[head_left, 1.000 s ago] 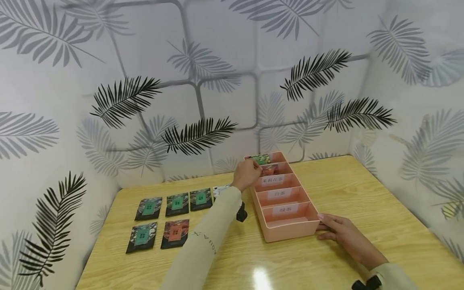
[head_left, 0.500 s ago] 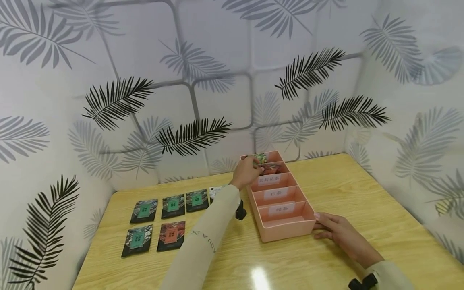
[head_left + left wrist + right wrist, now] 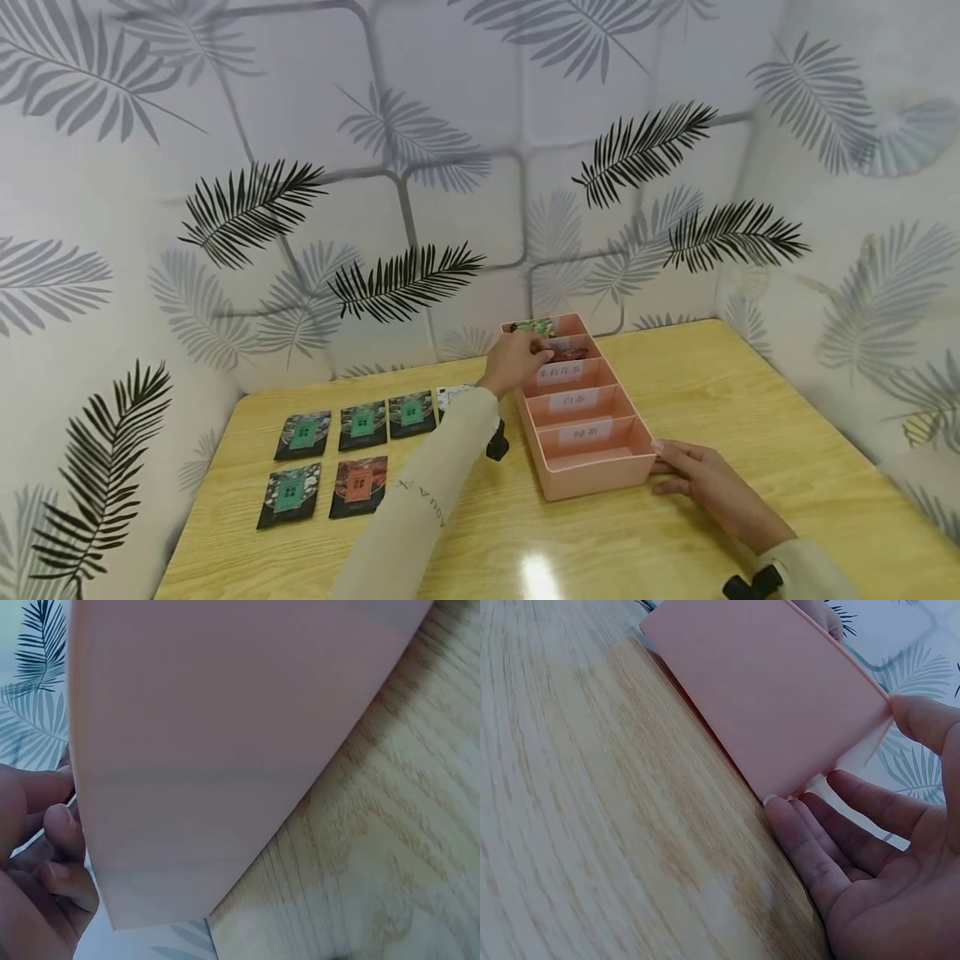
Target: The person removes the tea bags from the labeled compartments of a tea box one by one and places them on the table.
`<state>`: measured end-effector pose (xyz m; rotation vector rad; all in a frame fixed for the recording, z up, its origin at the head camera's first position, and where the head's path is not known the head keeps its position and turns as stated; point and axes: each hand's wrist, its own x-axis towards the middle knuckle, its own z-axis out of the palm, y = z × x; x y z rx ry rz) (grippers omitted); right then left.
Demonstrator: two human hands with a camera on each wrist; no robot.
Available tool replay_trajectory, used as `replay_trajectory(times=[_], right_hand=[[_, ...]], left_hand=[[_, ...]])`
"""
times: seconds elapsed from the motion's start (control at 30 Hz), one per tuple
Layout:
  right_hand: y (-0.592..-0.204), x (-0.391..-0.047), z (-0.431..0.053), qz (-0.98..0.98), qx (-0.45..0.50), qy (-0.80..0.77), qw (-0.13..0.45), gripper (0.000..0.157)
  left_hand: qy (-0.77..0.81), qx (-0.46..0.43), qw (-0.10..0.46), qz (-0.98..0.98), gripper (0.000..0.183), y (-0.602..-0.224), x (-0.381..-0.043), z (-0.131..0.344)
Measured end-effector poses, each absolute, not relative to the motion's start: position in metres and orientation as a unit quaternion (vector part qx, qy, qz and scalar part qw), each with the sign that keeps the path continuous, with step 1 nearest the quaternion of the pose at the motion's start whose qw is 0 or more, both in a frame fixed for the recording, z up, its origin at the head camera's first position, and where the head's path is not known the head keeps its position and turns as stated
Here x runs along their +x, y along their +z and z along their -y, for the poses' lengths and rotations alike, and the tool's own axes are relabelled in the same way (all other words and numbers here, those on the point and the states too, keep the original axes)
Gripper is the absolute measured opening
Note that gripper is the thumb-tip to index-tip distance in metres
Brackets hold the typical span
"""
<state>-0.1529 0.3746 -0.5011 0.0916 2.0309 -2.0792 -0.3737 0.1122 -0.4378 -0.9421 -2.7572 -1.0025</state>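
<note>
A long pink divided box (image 3: 600, 482) lies on the table, its compartments bearing paper labels. My left hand (image 3: 516, 360) reaches over its far left side and pinches a dark red tea packet (image 3: 566, 354) in the second compartment from the back. A green tea packet (image 3: 534, 327) leans in the rearmost compartment. In the left wrist view the fingers (image 3: 66, 877) are curled by the rim, and the packet is mostly hidden. My right hand (image 3: 697, 479) holds the box's near right corner, thumb at the top edge and fingers low on the side, as the right wrist view shows.
Several tea packets lie flat left of the box, among them a green-labelled one (image 3: 291, 494) and a red-labelled one (image 3: 358, 486). A white-patterned packet (image 3: 450, 395) is partly behind the left sleeve. The patterned wall stands behind the wooden table (image 3: 600, 550).
The red packet has tipped and sunk lower in the second compartment, with my left hand shifting slightly right along with it. My right hand stays at the box corner.
</note>
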Motion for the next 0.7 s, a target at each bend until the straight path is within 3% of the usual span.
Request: replay_trajectory(times=[0.3, 0.7], right_hand=[[-0.499, -0.154, -0.373, -0.701, 0.03, -0.704, 0.114, 0.071], [-0.501, -0.155, -0.37, -0.71, 0.045, -0.693, 0.12, 0.07]], left_hand=[[-0.344, -0.285, 0.097, 0.889, 0.012, -0.432, -0.375, -0.103], [-0.394, -0.238, 0.139, 0.877, 0.014, -0.431, -0.377, -0.078]])
